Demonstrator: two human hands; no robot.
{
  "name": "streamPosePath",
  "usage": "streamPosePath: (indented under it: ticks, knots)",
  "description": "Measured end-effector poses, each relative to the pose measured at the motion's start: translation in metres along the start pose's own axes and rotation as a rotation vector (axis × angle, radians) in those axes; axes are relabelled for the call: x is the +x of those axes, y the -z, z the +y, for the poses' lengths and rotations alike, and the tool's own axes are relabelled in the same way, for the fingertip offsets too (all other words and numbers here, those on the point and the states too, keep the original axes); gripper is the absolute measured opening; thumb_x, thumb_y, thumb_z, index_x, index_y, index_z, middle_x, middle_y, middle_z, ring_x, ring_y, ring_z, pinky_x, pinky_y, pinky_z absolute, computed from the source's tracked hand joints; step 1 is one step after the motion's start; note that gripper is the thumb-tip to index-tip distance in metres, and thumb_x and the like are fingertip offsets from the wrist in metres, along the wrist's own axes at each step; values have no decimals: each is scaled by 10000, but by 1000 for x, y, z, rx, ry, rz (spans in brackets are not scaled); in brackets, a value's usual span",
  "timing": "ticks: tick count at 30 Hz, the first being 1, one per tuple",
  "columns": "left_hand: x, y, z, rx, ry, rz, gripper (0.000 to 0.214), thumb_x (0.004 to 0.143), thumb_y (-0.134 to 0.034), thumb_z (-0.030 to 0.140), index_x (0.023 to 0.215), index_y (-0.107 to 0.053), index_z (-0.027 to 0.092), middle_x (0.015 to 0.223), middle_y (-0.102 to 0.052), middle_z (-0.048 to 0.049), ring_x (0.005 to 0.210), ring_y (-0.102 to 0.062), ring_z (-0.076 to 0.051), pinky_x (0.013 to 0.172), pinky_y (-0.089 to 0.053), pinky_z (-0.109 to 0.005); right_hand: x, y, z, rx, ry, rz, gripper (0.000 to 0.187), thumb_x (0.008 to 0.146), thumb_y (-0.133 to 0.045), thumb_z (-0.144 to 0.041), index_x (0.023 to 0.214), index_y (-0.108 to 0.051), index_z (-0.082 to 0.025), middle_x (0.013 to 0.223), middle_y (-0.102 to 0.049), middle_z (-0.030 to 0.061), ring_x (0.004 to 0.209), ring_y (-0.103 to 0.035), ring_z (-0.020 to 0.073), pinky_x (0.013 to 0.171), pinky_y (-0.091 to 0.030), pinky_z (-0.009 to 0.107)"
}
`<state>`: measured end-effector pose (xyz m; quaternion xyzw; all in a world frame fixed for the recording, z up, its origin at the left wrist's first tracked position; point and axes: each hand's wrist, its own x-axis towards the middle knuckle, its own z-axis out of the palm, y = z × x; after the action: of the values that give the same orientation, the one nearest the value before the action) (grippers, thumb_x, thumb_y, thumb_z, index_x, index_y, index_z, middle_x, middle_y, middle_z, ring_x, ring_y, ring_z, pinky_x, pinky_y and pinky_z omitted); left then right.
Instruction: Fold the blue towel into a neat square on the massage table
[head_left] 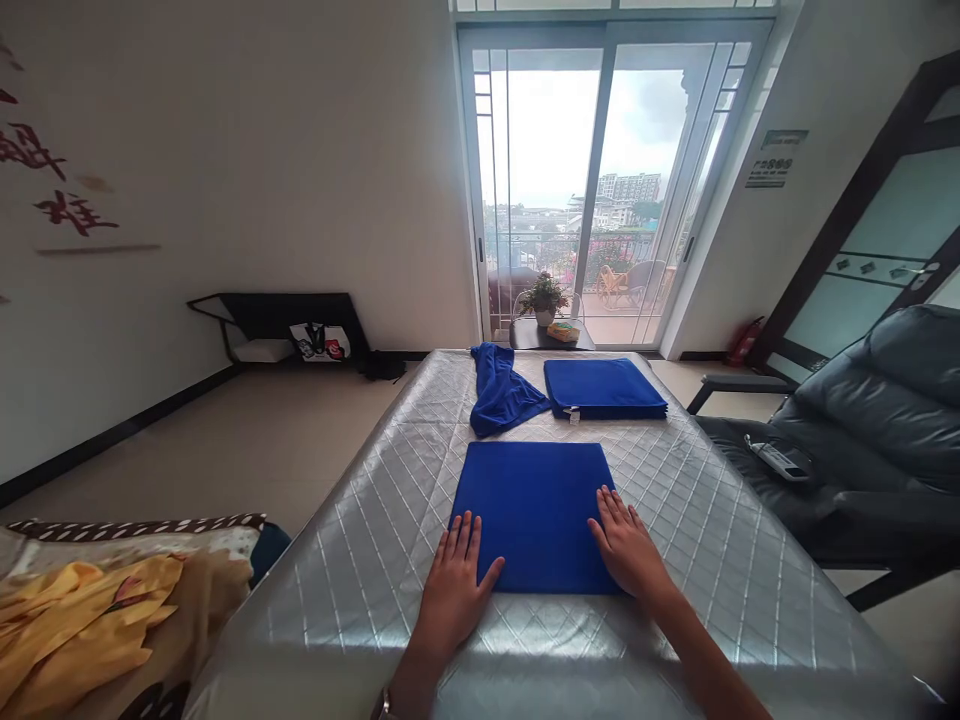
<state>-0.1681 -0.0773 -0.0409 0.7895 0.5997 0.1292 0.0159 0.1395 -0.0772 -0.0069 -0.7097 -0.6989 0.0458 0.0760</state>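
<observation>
A blue cloth (536, 515), folded into a flat square, lies on the silver quilted table cover (390, 500). My left hand (456, 580) rests at its near left edge, fingers stretched out and thumb spread onto the cloth. Along the right edge, my right hand (626, 540) lies flat with its fingertips on the fabric. Neither hand grips anything. Beyond the square, a stack of folded blue cloths (604, 387) with a small white tag sits at the far right. Beside that stack lies a crumpled blue cloth (500, 392).
A dark armchair (885, 430) with a remote-like device (776, 458) on its seat stands close on the right. At lower left lie yellow fabrics (90, 610). Past the table's far end, a small stand holds a potted plant (545, 300) before the sliding glass door (540, 130).
</observation>
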Motion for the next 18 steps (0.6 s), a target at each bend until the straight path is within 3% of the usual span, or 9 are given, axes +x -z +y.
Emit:
streamPosePath:
  ticks: [4,7,9,15,18]
  knots:
    - [-1,1,-5,3,13,-41,818,975,-266,700,1579,-252,147,1632,-214,-114,1509,-200,-293,1221,-246,-511,9,-9,-4,-24,-61,-33,648,1025,-218,-424,1574,-212,-81,1645,-173,86,1524,-128,197,1242,-110,422]
    - [5,5,6,1,25,-79,841,976,-245,703,1570,-270,109,1627,-207,-151,1505,-208,-306,1216,-251,-519,7,-15,-3,-27,-65,-38,648,1027,-218,-429,1577,-199,-86,1647,-162,80,1526,-113,197,1242,-98,415]
    - [16,9,29,-20,-46,-101,834,986,-224,688,1567,-272,90,1628,-200,-160,1508,-196,-302,1218,-250,-505,5,-15,-3,-25,-59,-28,644,1028,-215,-418,1576,-201,-81,1647,-161,88,1527,-112,201,1240,-94,418]
    - [70,6,130,-127,-491,-144,724,1035,-152,583,1568,-269,107,1631,-230,-127,1522,-157,-213,1243,-189,-415,3,-8,-3,-32,-15,-43,606,1015,-234,-335,1567,-258,-87,1644,-167,94,1526,-119,220,1234,-106,431]
    - [92,-8,154,-130,-534,-122,706,1043,-138,558,1568,-265,104,1631,-237,-126,1525,-141,-216,1246,-176,-423,0,-3,-4,-24,-24,-71,598,993,-245,-253,1574,-252,-112,1648,-150,77,1527,-108,208,1236,-89,416]
